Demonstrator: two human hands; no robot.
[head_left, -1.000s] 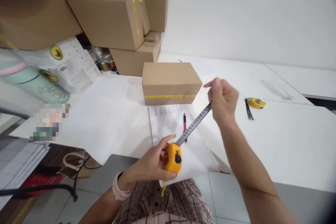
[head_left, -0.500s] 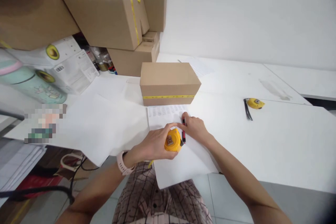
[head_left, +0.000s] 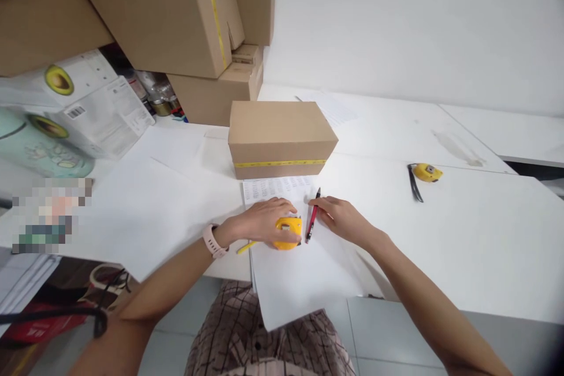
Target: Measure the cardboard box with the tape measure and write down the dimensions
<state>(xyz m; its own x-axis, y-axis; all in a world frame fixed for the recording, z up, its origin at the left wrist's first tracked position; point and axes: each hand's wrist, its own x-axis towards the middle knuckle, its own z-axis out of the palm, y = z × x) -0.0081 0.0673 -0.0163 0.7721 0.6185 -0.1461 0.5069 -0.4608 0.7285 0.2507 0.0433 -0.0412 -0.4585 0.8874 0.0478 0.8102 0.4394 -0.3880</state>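
Observation:
My left hand [head_left: 262,220] is closed around a yellow tape measure [head_left: 287,234], which is low over the white paper sheets [head_left: 299,282]. A short yellow strip [head_left: 245,247] sticks out by the wrist. Between thumb and fingers, my right hand [head_left: 346,217] holds a red and black pen [head_left: 312,220], its tip pointing away from me. Beyond both hands, a closed cardboard box [head_left: 282,126] with a yellow band along its front stands on the far end of the printed sheet.
A second yellow tape measure [head_left: 427,173] with a black strap lies at right on the white table [head_left: 467,235]. Cardboard boxes [head_left: 154,23] are stacked at back left, near avocado-print cartons [head_left: 97,108] and a mint green bottle [head_left: 48,147]. Loose paper [head_left: 132,211] covers the left side.
My left hand has turned over and the tape measure with it, now lower and flatter. My right hand has shifted right, and the pen has tilted. The view has moved slightly.

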